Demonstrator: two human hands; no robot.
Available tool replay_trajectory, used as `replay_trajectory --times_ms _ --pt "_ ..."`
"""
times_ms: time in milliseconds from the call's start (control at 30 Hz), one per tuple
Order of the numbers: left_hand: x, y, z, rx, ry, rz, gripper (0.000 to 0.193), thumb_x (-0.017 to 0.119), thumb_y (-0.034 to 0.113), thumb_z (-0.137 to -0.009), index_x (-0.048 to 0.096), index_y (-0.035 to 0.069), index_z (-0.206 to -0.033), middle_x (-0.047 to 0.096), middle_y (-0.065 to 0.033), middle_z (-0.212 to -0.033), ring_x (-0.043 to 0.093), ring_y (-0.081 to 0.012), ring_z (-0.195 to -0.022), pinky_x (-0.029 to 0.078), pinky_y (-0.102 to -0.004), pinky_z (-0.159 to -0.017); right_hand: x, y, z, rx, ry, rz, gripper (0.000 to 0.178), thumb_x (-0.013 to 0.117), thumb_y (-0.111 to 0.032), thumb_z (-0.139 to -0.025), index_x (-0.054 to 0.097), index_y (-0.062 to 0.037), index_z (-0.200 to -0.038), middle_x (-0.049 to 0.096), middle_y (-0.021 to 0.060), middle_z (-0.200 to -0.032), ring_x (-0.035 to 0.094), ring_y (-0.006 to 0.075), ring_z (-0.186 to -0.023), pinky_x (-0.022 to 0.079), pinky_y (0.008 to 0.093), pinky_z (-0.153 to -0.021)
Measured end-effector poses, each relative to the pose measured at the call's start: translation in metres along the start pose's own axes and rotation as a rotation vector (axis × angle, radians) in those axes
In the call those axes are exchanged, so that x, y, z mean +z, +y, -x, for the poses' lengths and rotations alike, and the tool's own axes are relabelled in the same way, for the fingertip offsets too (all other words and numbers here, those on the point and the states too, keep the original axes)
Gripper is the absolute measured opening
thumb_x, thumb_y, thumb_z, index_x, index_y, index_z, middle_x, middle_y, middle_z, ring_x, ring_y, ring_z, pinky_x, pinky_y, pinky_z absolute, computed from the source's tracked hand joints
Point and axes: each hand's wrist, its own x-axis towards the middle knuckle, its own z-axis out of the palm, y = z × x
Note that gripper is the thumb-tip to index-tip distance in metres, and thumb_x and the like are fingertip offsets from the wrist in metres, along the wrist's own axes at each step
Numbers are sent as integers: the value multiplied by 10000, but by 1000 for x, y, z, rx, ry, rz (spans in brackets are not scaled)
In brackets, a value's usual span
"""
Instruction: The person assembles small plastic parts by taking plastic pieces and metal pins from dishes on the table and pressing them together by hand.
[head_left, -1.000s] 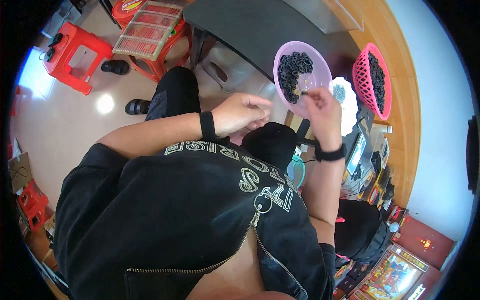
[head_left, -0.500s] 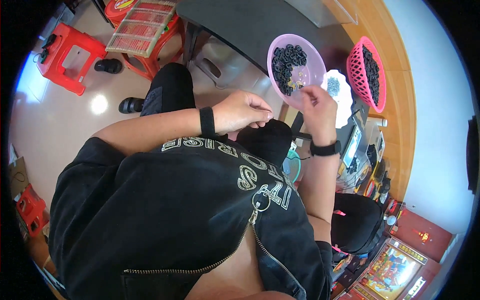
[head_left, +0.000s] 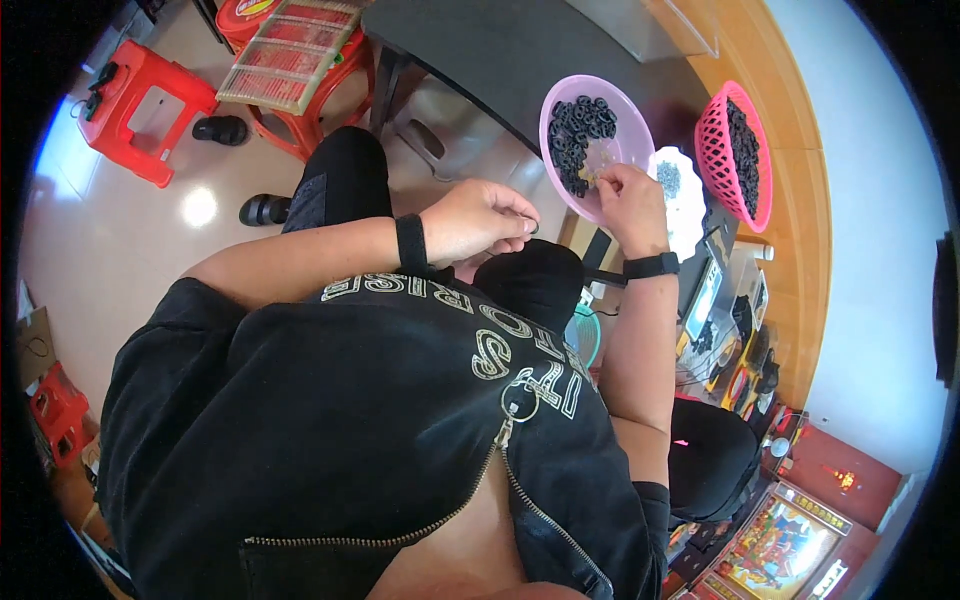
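My left hand (head_left: 480,220) is closed in a pinch over my lap, with a small black ring (head_left: 534,228) just showing at its fingertips. A pink plastic bowl (head_left: 632,125) on the dark table holds many black rings (head_left: 575,130) along its left side and small yellowish pieces toward the near side. Over the bowl's near right rim reaches my right hand (head_left: 635,208), thumb and fingers drawn together right by those yellowish pieces. What sits between its fingertips is too small to make out.
Beside the bowl lies a white scalloped dish (head_left: 683,215) with small greyish pieces. A pink woven basket (head_left: 708,150) of black parts stands to its right. The dark table (head_left: 470,50) extends to the far left. Red stools (head_left: 145,120) stand on the floor at left.
My right hand has lowered slightly toward the yellowish pieces in the bowl, its fingers now pointing down at them. My left hand has shifted a little left, and the black ring shows more clearly.
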Motion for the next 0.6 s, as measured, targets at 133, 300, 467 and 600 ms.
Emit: replay_trajectory --times_ms 133,300,467,600 --pt "-1 2 -2 -16 -7 -4 160 541 84 -875 583 -22 -987 592 -38 -797 559 -88 -691 470 -208 -619 -1 3 -1 129 6 -71 109 588 -101 -755 626 -3 -781 630 162 -755 619 322 -711 492 373 -657" --pt "-3 13 -4 3 -37 -29 170 531 100 -884 587 -4 -1006 594 -22 -789 574 -84 -679 468 -197 -596 -21 19 -1 94 86 -116 105 578 -82 -756 628 -7 -811 635 163 -743 631 301 -682 496 344 -630" --pt "6 49 -9 120 -56 -98 224 498 91 -895 581 11 -1087 609 -37 -810 588 -92 -680 471 -203 -589 -16 17 1 52 14 -117 118 591 -83 -730 636 -16 -816 635 156 -754 624 292 -699 492 353 -652" --pt "11 54 -23 179 21 -95 299 480 70 -891 540 28 -1181 637 -89 -889 605 -117 -721 496 -222 -631 -6 14 -3 -4 -93 46 124 600 -90 -687 644 -35 -789 626 144 -749 595 310 -766 468 408 -706"
